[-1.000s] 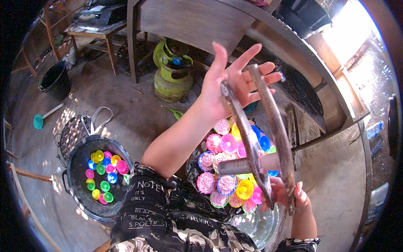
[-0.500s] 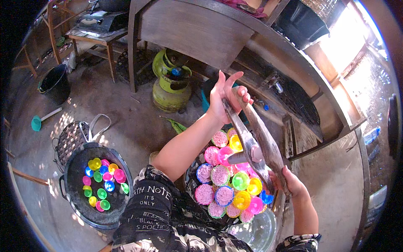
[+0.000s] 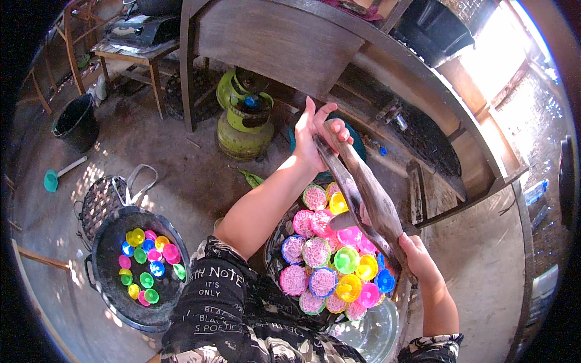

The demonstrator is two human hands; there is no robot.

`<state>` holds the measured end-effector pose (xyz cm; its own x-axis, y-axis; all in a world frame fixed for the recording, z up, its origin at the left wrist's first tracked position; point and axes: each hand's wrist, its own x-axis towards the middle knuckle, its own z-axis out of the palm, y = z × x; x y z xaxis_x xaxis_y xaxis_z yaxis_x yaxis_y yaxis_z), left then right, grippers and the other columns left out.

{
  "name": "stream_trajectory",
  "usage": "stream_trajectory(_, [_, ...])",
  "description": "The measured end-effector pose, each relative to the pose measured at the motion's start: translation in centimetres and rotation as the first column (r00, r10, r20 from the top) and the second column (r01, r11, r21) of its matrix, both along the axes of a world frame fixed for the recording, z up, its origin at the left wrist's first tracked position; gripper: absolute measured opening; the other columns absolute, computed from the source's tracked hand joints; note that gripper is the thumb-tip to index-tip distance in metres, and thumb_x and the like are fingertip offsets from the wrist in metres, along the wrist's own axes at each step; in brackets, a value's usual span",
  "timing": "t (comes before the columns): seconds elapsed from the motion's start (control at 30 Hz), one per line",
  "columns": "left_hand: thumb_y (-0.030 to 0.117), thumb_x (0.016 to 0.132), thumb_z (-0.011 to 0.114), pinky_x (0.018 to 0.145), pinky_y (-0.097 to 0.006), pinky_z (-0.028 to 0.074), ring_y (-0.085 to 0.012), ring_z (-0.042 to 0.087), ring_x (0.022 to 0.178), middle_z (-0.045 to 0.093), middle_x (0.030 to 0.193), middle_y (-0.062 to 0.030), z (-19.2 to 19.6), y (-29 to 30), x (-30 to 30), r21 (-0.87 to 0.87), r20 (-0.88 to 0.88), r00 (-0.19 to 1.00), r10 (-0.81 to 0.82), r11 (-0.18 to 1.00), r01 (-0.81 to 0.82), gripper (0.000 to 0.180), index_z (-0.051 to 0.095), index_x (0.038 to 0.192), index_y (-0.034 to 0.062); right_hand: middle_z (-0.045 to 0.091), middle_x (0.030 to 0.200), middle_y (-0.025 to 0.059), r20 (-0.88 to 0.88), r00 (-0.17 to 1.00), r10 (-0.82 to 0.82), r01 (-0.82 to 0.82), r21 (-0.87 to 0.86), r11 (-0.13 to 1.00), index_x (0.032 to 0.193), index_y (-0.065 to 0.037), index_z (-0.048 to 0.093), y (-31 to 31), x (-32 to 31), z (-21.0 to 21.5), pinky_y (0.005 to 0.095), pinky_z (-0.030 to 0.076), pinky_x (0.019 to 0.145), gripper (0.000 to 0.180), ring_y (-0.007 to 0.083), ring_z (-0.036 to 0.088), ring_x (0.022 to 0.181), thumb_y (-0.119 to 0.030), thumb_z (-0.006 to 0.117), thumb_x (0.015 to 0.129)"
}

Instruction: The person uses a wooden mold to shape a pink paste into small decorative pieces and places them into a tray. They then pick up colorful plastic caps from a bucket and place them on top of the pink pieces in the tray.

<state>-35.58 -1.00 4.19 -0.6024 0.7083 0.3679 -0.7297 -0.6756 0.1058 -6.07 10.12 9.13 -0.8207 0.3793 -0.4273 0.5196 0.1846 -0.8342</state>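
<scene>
Both my hands hold a dark, round, flat lid [image 3: 363, 193], seen almost edge-on and tilted. My left hand [image 3: 318, 136] is at its upper edge, palm against the rim and fingers spread. At its lower edge my right hand [image 3: 417, 257] grips it. Under the lid sits a round tray [image 3: 275, 242] packed with several small coloured cups [image 3: 327, 266]; many hold pink or pale noodle-like nests. The lid covers the tray's right side.
A black pan [image 3: 103, 242] with several small coloured cups stands at my left, a wire basket [image 3: 103, 202] behind it. A green gas cylinder [image 3: 242, 118], a black bucket [image 3: 75, 124], a teal ladle [image 3: 53, 178] and wooden tables [image 3: 290, 36] lie beyond. A metal bowl [image 3: 369, 336] is below.
The lid has turned from showing its open face to nearly edge-on, and both hands have come lower over the tray.
</scene>
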Motion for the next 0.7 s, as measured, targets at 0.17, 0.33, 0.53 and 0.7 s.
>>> stream_trajectory(0.17, [0.064,0.087,0.034,0.066,-0.041,0.047,-0.0202,0.052,0.056,0.048,0.057,-0.0005,-0.7,-1.0,0.2,-0.033,0.045,0.999,-0.006,0.999,0.008,0.057,0.058,0.098,0.0137,0.059,0.061,0.0052,0.000,1.000,0.001,-0.001,0.038,0.999,0.083,0.002,0.062,-1.5,0.2,-0.1,0.0261,0.041,0.043,0.045,0.0128,0.052,0.044,-0.039,0.045,0.092])
stream_trajectory(0.33, [0.062,0.088,0.037,0.064,-0.038,0.046,-0.0179,0.051,0.054,0.049,0.056,0.0004,-0.4,-2.0,-1.7,0.002,-0.011,0.998,0.058,0.998,-0.058,0.054,0.060,0.093,0.0136,0.057,0.058,0.0044,-0.057,0.997,0.061,-0.046,0.229,0.972,0.076,0.003,0.061,-2.2,-1.8,-0.1,0.0278,0.040,0.044,0.047,0.0112,0.050,0.046,-0.039,0.045,0.092])
stream_trajectory(0.53, [0.062,0.086,0.041,0.062,-0.037,0.043,-0.0170,0.047,0.050,0.044,0.052,0.0013,0.0,-0.8,-0.9,-0.089,0.101,0.994,0.036,0.996,-0.027,0.052,0.062,0.086,0.0140,0.055,0.054,0.0039,-0.028,0.999,0.038,-0.025,0.362,0.932,0.073,0.004,0.062,-1.3,-1.8,0.5,0.0282,0.039,0.043,0.047,0.0109,0.048,0.044,-0.037,0.047,0.091])
stream_trajectory(0.7, [0.063,0.087,0.039,0.060,-0.036,0.042,-0.0171,0.046,0.048,0.041,0.050,0.0013,-0.5,-1.0,1.0,-0.174,0.152,0.988,0.035,0.985,-0.009,0.053,0.061,0.083,0.0145,0.054,0.053,0.0032,0.042,0.999,-0.025,0.013,0.275,0.961,0.072,0.003,0.063,-1.9,0.2,0.5,0.0267,0.036,0.039,0.047,0.0107,0.047,0.040,-0.036,0.046,0.092])
